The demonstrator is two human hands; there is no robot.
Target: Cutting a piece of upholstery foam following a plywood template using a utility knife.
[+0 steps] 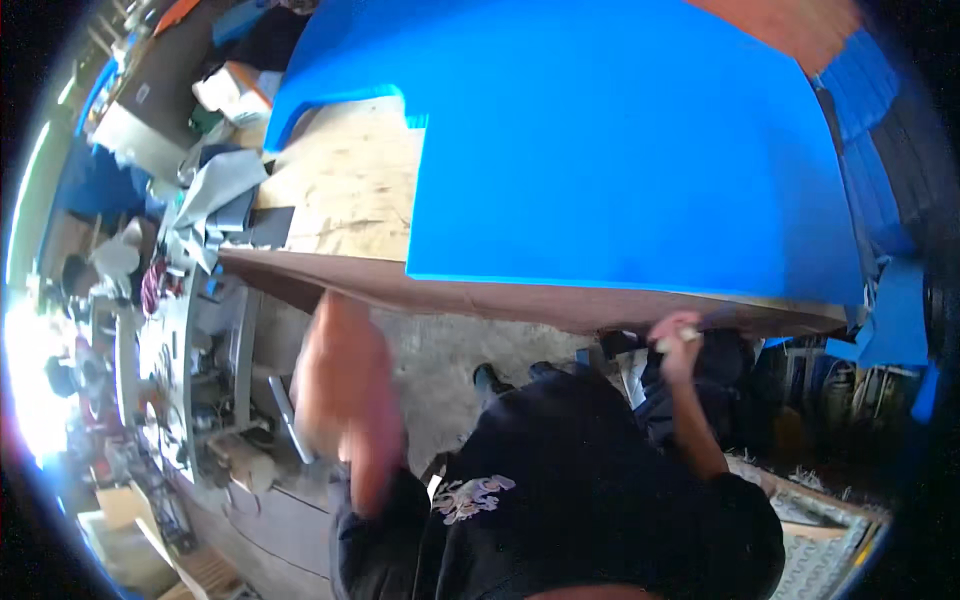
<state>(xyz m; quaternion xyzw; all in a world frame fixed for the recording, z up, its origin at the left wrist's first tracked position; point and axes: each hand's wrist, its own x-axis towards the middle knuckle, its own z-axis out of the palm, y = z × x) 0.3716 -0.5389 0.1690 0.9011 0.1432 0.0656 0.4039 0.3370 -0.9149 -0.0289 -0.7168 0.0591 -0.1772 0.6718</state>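
One blue sheet, two hands

The left hand smears into a blur, fingers impossible to make out. The right hand pinches something small and pale, too tiny to identify. The blue sheet runs off the top edge, and clutter at far left dissolves in glare.

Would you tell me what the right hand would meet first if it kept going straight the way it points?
Probably the table's front edge: the right hand reaches up just below it, under the blue sheet. Depth is unclear.
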